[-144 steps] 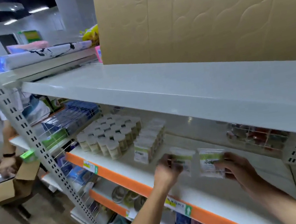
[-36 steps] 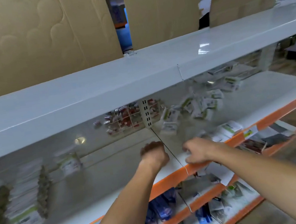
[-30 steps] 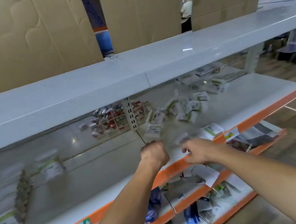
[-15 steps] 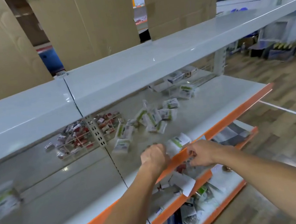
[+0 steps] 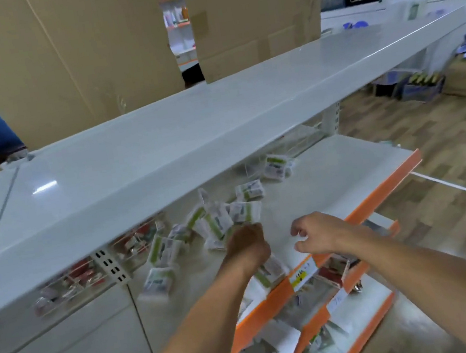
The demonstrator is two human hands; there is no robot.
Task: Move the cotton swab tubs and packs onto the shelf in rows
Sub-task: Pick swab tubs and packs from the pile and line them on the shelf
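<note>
Left hand (image 5: 246,245) reaches over the shelf (image 5: 346,171), knuckles toward me, fingers curled under; I cannot tell whether it grips anything, the palm side is hidden. Right hand (image 5: 314,235) sits just beside it, to its right, thumb and fingers curled with a gap between them, nothing held.

Key relation: loose pile of packs (image 5: 226,218) lies directly beyond the left hand, touching or nearly touching its fingertips. The left hand is nearer; the right is offset to the side over bare shelf.

1 pack (image 5: 270,272) lies under the left wrist at the shelf's front edge, long axis running roughly front to back, green stripe visible. Another pack (image 5: 157,283) lies apart to the left. 2 or more sit further back right (image 5: 275,167).

Containers: wire basket (image 5: 69,281) behind the upright holds small red-and-white items, blurred. No tubs visible.

Judgement: packs are scattered, not in rows; the next pick likely falls to the left hand.
</note>
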